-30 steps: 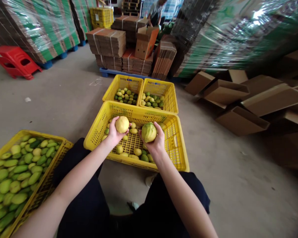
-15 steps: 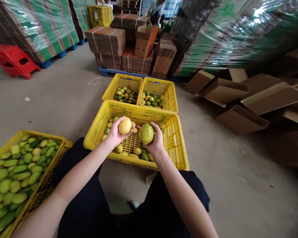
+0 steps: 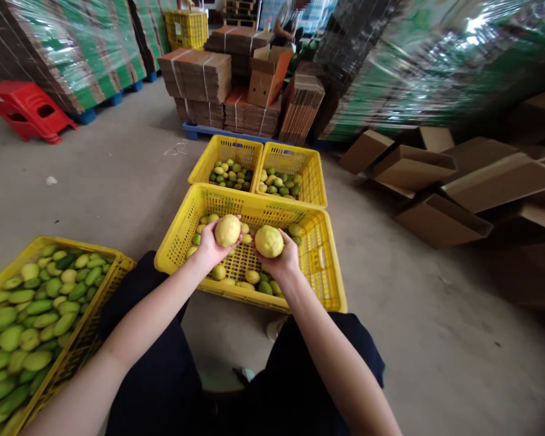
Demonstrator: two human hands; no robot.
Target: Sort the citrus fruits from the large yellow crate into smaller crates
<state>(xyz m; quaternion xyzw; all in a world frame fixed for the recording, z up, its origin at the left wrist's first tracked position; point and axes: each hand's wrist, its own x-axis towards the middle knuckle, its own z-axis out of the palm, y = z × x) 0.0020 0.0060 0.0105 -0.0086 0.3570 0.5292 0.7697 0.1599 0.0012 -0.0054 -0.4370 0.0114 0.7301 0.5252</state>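
My left hand (image 3: 210, 243) cradles a pale yellow lemon (image 3: 227, 231), its fingers curled under and around the fruit. In my right hand (image 3: 287, 259) rests a yellow-green lemon (image 3: 269, 241), held from below and from the right side. Both hands are above a large yellow plastic crate (image 3: 333, 266), a small gap between the two fruits. Several yellow and green lemons (image 3: 252, 277) lie on the crate's slotted floor, some hidden behind my hands.
Two yellow crates (image 3: 323, 181) with lemons adjoin the large crate's far side. At my left stands a crate (image 3: 111, 257) full of greenish fruit (image 3: 39, 306). Cardboard boxes (image 3: 413, 163) lie at right; bundled cardboard (image 3: 197, 75), a red stool (image 3: 29, 112) and a person (image 3: 286, 27) are farther back.
Both lemons have been turned in my hands; the right one now shows a yellower side instead of its greener one. My hands stay nearly in place.
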